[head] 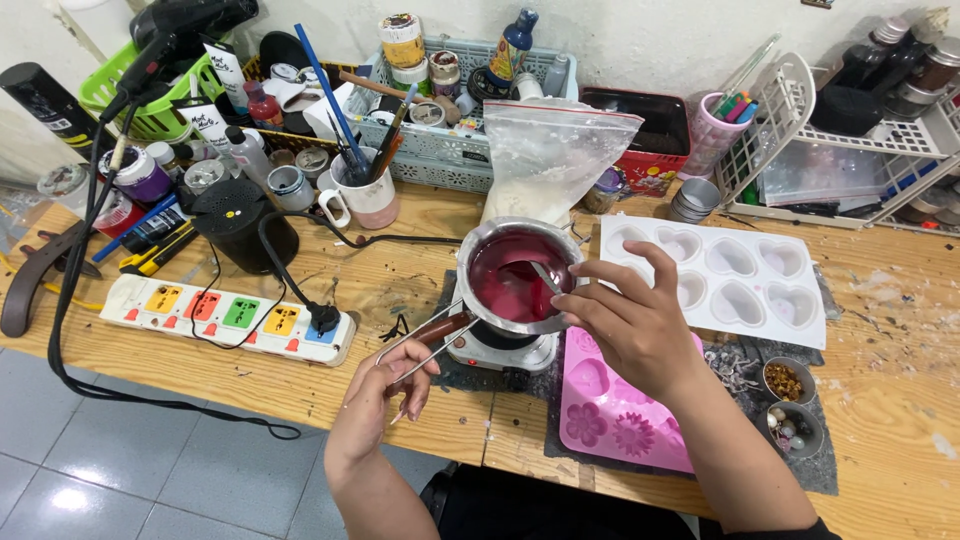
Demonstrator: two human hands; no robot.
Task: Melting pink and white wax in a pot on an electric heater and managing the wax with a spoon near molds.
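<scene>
A small steel melting pot point(480, 245) full of dark pink liquid point(505, 285) sits on a little white hot plate point(500, 352). My left hand point(385, 390) grips the pot's wire handle point(420, 345) near its brown grip. My right hand point(625, 320) holds a thin metal stirrer point(545, 275) whose tip dips into the liquid. A white heart-shaped mould point(735, 275) lies right of the pot. A pink flower mould point(600, 410) lies under my right forearm.
A white power strip point(225, 315) with coloured switches lies at the left, cables trailing off the wooden table's edge. A bag of white flakes point(545, 160), a brush mug point(370, 195), baskets and jars crowd the back. Two small bowls point(790, 400) stand at the right.
</scene>
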